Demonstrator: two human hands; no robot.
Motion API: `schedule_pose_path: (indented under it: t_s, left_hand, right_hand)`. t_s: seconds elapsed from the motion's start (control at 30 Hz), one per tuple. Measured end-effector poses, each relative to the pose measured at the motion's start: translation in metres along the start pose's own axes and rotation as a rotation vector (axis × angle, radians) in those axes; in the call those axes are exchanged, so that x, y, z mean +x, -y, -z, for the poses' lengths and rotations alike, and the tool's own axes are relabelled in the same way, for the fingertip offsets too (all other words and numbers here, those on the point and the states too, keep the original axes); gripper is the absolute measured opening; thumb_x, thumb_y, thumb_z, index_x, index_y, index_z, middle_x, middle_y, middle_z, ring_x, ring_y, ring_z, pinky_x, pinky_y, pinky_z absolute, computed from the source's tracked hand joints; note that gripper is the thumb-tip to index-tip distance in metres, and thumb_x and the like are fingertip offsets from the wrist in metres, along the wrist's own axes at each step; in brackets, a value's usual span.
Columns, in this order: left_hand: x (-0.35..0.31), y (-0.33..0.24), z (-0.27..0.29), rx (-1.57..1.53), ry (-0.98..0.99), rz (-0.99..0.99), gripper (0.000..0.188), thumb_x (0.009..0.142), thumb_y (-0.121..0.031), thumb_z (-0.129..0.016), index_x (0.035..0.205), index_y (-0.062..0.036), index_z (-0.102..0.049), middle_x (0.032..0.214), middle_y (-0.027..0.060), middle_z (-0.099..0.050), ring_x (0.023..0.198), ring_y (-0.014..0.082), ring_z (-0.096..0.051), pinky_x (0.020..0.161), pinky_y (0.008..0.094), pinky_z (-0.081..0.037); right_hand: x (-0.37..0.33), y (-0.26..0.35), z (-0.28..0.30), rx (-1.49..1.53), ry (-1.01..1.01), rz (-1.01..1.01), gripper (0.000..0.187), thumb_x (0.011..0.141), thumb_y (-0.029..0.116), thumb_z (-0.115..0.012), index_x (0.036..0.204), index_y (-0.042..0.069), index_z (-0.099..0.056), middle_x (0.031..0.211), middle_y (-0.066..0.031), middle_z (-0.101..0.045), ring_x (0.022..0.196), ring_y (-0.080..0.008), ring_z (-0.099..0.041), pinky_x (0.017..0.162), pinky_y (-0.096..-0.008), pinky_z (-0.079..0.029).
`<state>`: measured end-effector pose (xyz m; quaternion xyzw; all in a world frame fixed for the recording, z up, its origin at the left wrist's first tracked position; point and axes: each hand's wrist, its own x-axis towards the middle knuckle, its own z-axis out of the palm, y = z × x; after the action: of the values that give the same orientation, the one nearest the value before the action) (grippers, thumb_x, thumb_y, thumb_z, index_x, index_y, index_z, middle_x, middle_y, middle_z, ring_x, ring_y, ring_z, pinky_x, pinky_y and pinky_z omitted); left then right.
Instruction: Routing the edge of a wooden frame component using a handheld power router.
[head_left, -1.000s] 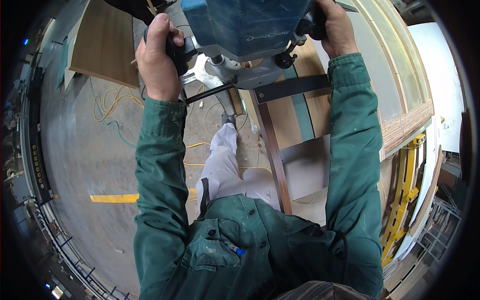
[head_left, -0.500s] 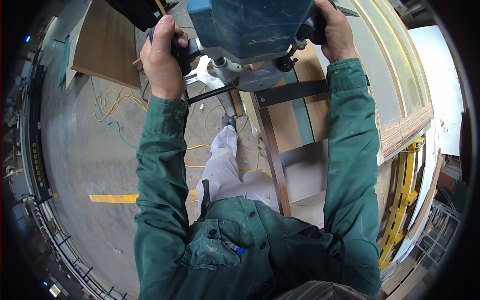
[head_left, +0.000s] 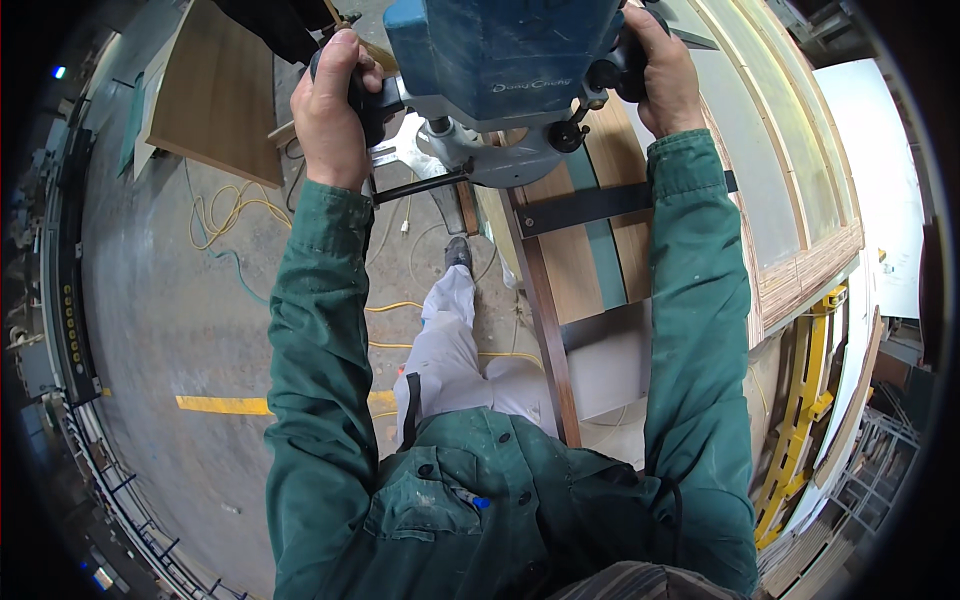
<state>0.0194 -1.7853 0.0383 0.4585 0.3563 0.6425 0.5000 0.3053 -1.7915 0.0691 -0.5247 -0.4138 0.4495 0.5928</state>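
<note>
Both of my hands grip a blue plunge router (head_left: 500, 65) by its black side handles. My left hand (head_left: 332, 120) is wrapped round the left handle, thumb on top. My right hand (head_left: 670, 80) closes round the right one. The router's grey metal base (head_left: 520, 172) sits at the far end of a long workpiece with a dark brown edge strip (head_left: 545, 330). A black flat bar (head_left: 580, 207) lies across its wooden boards (head_left: 572, 268), close to the base. The router's bit is hidden from view.
To the left, a wooden panel (head_left: 215, 105) leans at an angle above coiled yellow cord (head_left: 238, 205) on the floor. Stacked framed panels (head_left: 790, 170) stand on the right, near a yellow metal beam (head_left: 805, 410). More cords run beside my leg.
The view has shifted a little, and the router and black bar sit slightly lower in it. Both hands keep their hold on the handles.
</note>
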Motion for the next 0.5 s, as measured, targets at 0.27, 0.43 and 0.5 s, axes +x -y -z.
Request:
schedule_pose_path:
  t_s: [0.27, 0.43, 0.5]
  left_hand:
    - [0.014, 0.006, 0.002, 0.099, 0.026, -0.015, 0.033, 0.091, -0.043, -0.056, 0.080, -0.0118, -0.057, 0.068, -0.0007, -0.053, 0.065, 0.0102, -0.054, 0.050, 0.0258, -0.046]
    - [0.023, 0.009, 0.002, 0.116, 0.015, -0.013, 0.033, 0.091, -0.044, -0.056, 0.082, -0.0123, -0.058, 0.069, -0.0008, -0.053, 0.063, 0.0098, -0.053, 0.050, 0.0253, -0.045]
    - [0.026, 0.009, 0.003, 0.114, 0.008, -0.011, 0.032, 0.091, -0.044, -0.056, 0.082, -0.0125, -0.058, 0.069, -0.0009, -0.053, 0.062, 0.0096, -0.053, 0.050, 0.0250, -0.045]
  right_hand:
    - [0.014, -0.019, 0.009, -0.030, 0.088, 0.123, 0.033, 0.087, 0.039, -0.065, 0.089, 0.007, -0.067, 0.080, -0.0003, -0.063, 0.073, -0.0104, -0.061, 0.071, -0.0236, -0.050]
    - [0.022, -0.022, 0.005, -0.047, 0.048, 0.203, 0.040, 0.083, 0.046, -0.067, 0.088, 0.007, -0.068, 0.071, -0.0003, -0.066, 0.060, -0.0081, -0.061, 0.046, -0.0214, -0.047]
    - [0.023, -0.021, 0.005, -0.035, 0.061, 0.162, 0.037, 0.085, 0.043, -0.066, 0.089, 0.006, -0.068, 0.076, -0.0004, -0.065, 0.068, -0.0096, -0.061, 0.059, -0.0227, -0.048]
